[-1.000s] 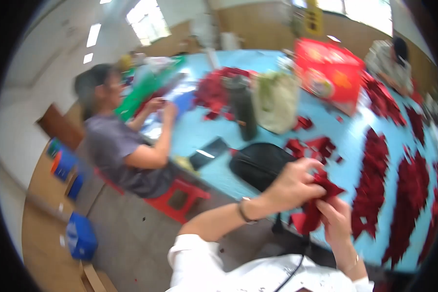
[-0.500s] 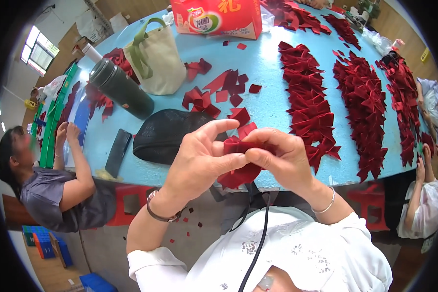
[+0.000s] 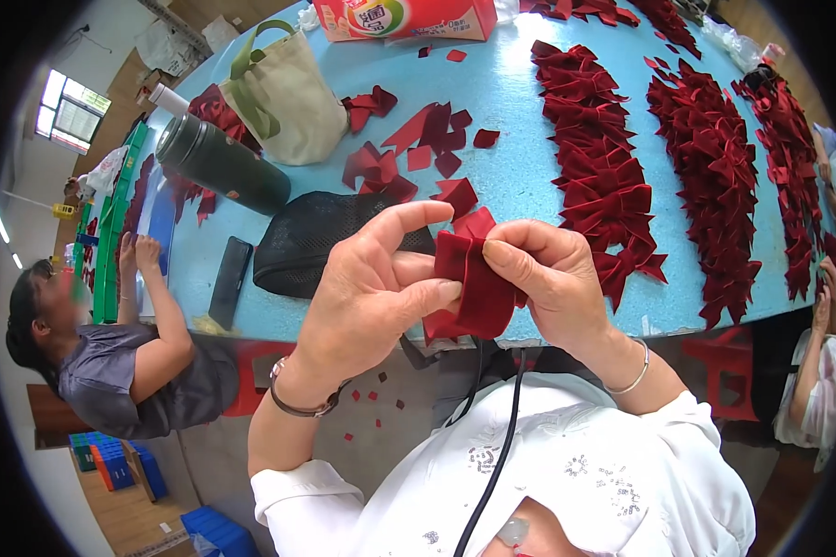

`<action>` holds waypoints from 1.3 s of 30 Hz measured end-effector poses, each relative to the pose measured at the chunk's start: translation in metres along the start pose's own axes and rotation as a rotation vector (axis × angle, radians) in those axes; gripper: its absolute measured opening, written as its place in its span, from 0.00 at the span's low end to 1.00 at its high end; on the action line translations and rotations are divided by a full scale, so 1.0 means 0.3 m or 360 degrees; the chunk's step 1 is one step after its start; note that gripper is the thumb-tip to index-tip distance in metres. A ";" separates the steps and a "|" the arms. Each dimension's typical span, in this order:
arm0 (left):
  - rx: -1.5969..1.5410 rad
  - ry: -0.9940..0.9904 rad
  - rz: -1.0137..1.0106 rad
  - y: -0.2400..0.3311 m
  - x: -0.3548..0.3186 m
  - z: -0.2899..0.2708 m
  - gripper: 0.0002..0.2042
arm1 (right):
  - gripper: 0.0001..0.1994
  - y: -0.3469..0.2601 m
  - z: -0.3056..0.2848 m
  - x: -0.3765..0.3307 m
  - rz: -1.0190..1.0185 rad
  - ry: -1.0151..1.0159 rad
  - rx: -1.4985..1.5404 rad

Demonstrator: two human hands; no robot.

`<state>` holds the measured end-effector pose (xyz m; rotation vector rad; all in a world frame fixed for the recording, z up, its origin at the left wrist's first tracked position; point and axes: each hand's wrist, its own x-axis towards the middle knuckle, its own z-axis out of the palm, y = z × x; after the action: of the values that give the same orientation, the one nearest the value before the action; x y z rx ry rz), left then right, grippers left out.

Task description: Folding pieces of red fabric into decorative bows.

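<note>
Between my hands, above the table's near edge, is a folded piece of dark red velvet ribbon [image 3: 480, 295]. My left hand [image 3: 372, 278] pinches its left side with thumb and fingers, the index finger raised and curved. On the upper right side, the thumb and fingertips of my right hand [image 3: 553, 277] press the velvet together. Another red velvet piece [image 3: 444, 325] shows below the ribbon; whether it is joined to it I cannot tell. Just beyond my hands lie small red velvet pieces [image 3: 456, 193] on the light blue table [image 3: 502, 181].
Rows of red velvet bows [image 3: 606, 176] cover the table's right side. A black mesh bag [image 3: 297, 246], dark phone [image 3: 230, 283], green thermos [image 3: 223, 165], cream tote [image 3: 297, 97] and red box [image 3: 409, 20] stand or lie leftward and behind. A co-worker [image 3: 111, 362] sits left, another at right.
The velvet ribbon now shows a broader flat face toward me, and my right hand has shifted its pinch to the top edge. My view has tilted slightly downward.
</note>
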<state>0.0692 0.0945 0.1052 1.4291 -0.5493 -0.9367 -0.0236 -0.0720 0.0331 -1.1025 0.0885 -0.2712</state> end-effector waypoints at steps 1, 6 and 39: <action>0.0008 0.0000 -0.0003 0.001 -0.002 0.003 0.30 | 0.06 -0.002 0.001 -0.003 0.0024 -0.0004 0.0077; -0.0011 0.0114 0.0046 -0.009 -0.013 0.043 0.27 | 0.06 0.008 -0.010 -0.010 0.0113 0.0009 0.0266; 0.0056 0.0654 0.0749 -0.142 -0.029 0.122 0.11 | 0.06 0.011 0.047 -0.044 -0.0057 0.0090 0.0241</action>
<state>0.0258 0.0848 0.0698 1.3898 -0.5573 -0.2512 -0.0330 -0.0550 0.0357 -0.9472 0.0968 -0.3360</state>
